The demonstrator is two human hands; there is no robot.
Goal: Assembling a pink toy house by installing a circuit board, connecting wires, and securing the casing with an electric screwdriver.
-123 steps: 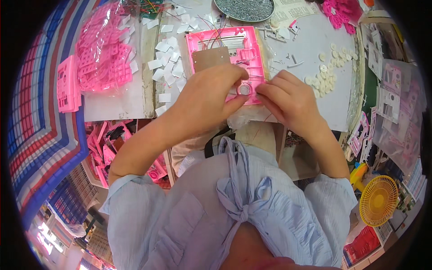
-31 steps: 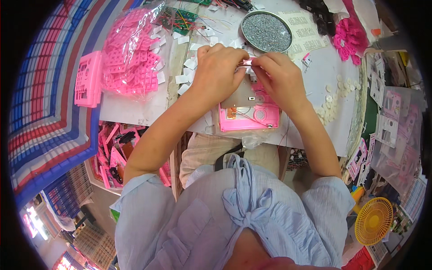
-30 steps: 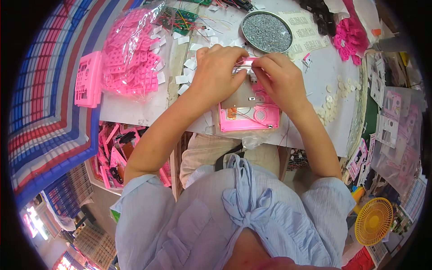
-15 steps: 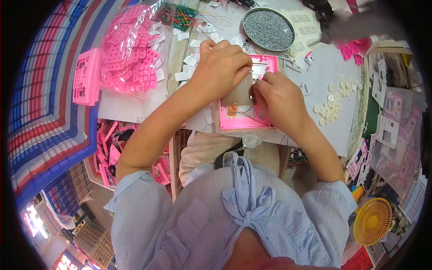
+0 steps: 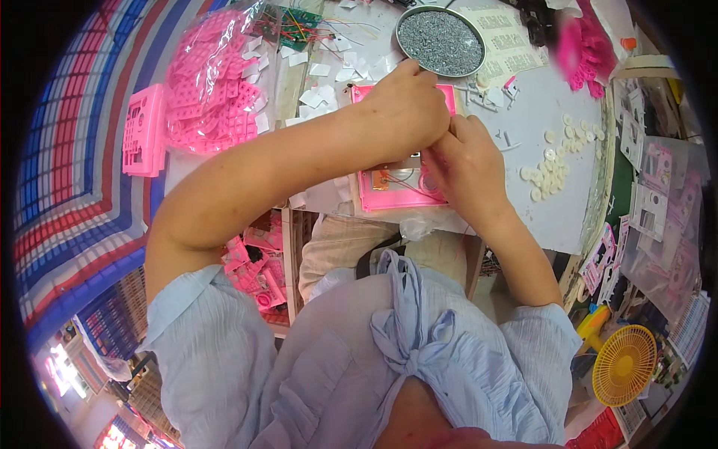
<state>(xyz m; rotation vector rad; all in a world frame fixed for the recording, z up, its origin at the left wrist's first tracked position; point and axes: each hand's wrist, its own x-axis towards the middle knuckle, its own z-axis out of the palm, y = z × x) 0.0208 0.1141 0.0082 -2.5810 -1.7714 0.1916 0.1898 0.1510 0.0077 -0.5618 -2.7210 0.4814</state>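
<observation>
A pink plastic casing (image 5: 400, 200) lies at the near edge of the worktable, with red and dark wires and a small copper-coloured part inside it. Over its upper part, my left hand (image 5: 415, 105) is closed, its curled fingertips turned away from view. My right hand (image 5: 470, 161) meets it from the right in a pinch above the casing's right side. Whatever the fingers hold is hidden behind the hands. The left wrist and forearm cover most of the casing's middle.
A round tray of small grey metal pieces (image 5: 440, 43) stands beyond my hands. White round buttons (image 5: 550, 170) are scattered at the right. A clear bag of pink parts (image 5: 213, 90), white paper bits (image 5: 320, 97) and green circuit boards (image 5: 299, 26) lie at the left.
My left hand has moved right and turned over, coming up against the right hand. The flat grey-brown plate that showed between the hands is now mostly covered.
</observation>
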